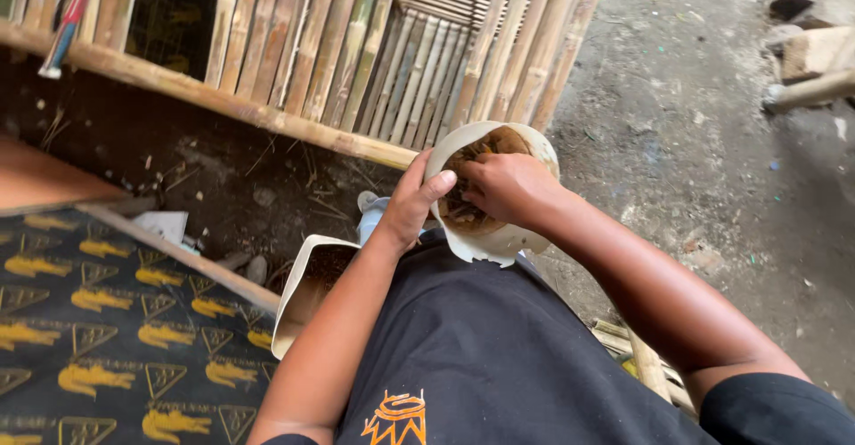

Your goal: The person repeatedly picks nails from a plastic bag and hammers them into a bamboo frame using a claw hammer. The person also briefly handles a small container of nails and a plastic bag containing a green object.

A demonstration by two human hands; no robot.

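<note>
Cut-open white plastic container (499, 242) of brown rusty nails sits at lap height against the black shirt; left hand (411, 203) grips its rim, bracing it, so right hand (505, 187) can dig inside, fingers curled; what they pinch is hidden

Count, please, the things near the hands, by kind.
Hands: 2, left hand, right hand
Cut white containers: 2, held one, second one
Hammer: 1
Bamboo panel: 1
Patterned mat: 1
Total: 7
</note>
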